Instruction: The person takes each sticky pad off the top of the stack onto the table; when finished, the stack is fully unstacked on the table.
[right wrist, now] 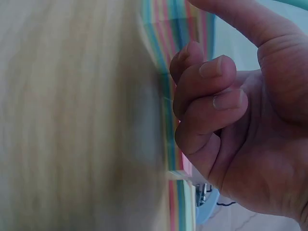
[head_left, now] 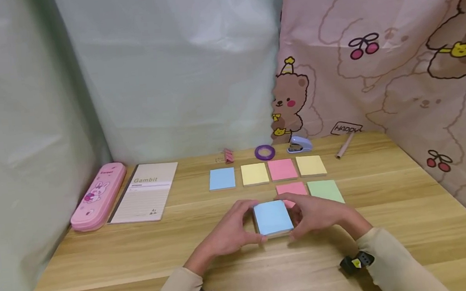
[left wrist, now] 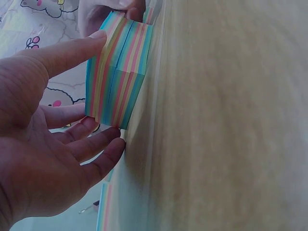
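Note block (head_left: 272, 217) sits on table (head_left: 101, 261), mid-front, just before the laid-out notes. Left hand (head_left: 228, 232) and right hand (head_left: 317, 214) grip its sides, fingers curled. Risk: uneven squeeze could shear the striped stack or nudge pink note (head_left: 291, 189) behind

"Gambit" printed on the notepad (head_left: 145, 192) cover, lying well left of and beyond the two hands gripping the sticky-note block. "HAPPY" in a small sign shape on the pink bear-print cloth (head_left: 397, 54), beyond and right of the grip. Small print on the pink pencil case (head_left: 99, 196), far left, too small to read.
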The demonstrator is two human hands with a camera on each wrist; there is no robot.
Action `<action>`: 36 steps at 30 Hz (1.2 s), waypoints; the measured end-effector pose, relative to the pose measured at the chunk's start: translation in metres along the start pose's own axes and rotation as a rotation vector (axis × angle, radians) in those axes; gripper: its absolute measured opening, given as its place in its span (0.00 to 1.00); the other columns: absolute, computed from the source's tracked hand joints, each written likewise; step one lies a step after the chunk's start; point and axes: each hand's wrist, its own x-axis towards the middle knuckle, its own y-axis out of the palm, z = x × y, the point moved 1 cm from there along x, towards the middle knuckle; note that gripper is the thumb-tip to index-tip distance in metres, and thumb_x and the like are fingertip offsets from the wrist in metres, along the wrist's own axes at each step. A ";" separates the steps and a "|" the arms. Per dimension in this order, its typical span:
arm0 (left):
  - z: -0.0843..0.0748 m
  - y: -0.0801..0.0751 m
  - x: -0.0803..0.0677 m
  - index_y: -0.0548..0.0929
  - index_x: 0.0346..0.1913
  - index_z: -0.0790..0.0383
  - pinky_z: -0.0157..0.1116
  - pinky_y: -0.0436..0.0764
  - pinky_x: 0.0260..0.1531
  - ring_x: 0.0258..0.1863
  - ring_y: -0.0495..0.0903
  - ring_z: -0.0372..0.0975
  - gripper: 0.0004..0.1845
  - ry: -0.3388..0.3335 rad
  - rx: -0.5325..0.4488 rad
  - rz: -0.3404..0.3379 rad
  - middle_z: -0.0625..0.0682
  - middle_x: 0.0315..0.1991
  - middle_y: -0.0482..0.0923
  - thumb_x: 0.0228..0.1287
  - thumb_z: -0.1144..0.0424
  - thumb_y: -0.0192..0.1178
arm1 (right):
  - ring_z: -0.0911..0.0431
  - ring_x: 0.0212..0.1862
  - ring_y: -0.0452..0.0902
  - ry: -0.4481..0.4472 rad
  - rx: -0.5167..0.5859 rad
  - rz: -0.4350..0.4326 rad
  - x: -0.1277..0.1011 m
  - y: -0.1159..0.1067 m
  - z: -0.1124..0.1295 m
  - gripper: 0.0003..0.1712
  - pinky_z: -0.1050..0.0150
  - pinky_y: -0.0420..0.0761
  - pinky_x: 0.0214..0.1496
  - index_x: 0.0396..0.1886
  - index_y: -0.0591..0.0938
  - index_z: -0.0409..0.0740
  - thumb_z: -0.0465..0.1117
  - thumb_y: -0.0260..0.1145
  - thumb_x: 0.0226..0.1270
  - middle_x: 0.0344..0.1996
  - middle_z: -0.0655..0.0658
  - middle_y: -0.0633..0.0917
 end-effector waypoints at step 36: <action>-0.002 0.000 -0.001 0.70 0.76 0.67 0.54 0.77 0.71 0.63 0.76 0.48 0.50 -0.001 0.138 0.007 0.59 0.67 0.73 0.53 0.55 0.83 | 0.56 0.17 0.72 0.130 -0.002 0.013 0.004 0.012 0.000 0.45 0.68 0.74 0.15 0.65 0.65 0.46 0.39 0.84 0.54 0.42 0.42 0.85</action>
